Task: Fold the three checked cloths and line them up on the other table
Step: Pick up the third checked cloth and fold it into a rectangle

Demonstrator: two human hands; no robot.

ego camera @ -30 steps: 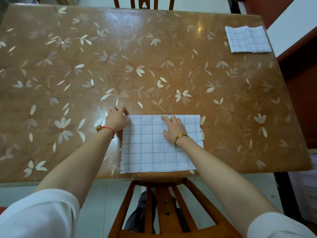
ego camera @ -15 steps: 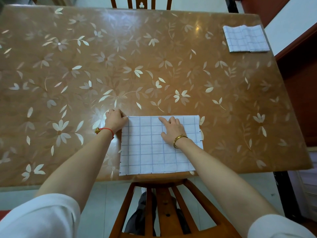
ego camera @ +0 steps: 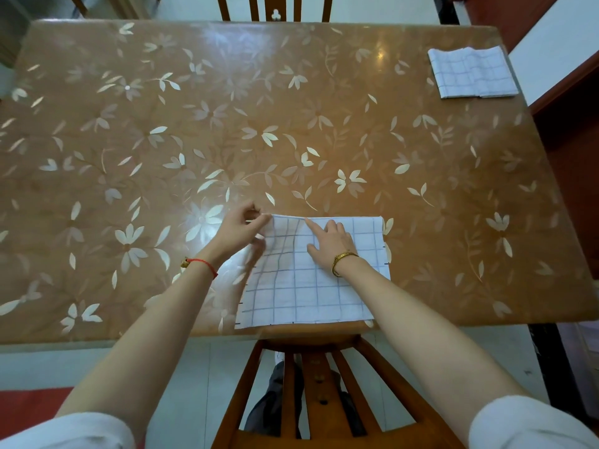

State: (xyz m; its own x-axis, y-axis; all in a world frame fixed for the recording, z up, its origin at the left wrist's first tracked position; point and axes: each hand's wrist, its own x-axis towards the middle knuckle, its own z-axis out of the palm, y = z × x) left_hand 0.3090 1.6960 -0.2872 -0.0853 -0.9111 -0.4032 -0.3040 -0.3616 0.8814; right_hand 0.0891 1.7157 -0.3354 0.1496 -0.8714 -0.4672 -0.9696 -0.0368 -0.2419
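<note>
- The checked cloth (ego camera: 308, 296), white with thin dark lines, lies folded to a rectangle at the near edge of the surface (ego camera: 291, 108), a little right of the middle; its near border runs along the edge itself.
- Its far left corner is raised off the surface, and the grid lines bend there.
- The left hand (ego camera: 240, 231) holds that raised corner, its fingers (ego camera: 259, 222) curled and pinching the cloth's edge.
- The right hand (ego camera: 330, 244) rests flat on the cloth's far half, fingers relaxed and grasping nothing, the forefinger stretched toward the far border.
- A red string (ego camera: 201, 264) circles the left wrist, and a gold bangle (ego camera: 343, 260) the right.
- A second folded cloth (ego camera: 471, 72) of the same check lies at the far right corner of the surface, well apart from the first.
- The surface is glossy brown with a pale leaf and flower pattern.
- A wooden chair (ego camera: 311, 384) stands pushed in under the near edge, between the forearms; the back of another chair (ego camera: 275, 8) shows beyond the far edge.
- White sleeves (ego camera: 64, 429) cover both upper arms.
</note>
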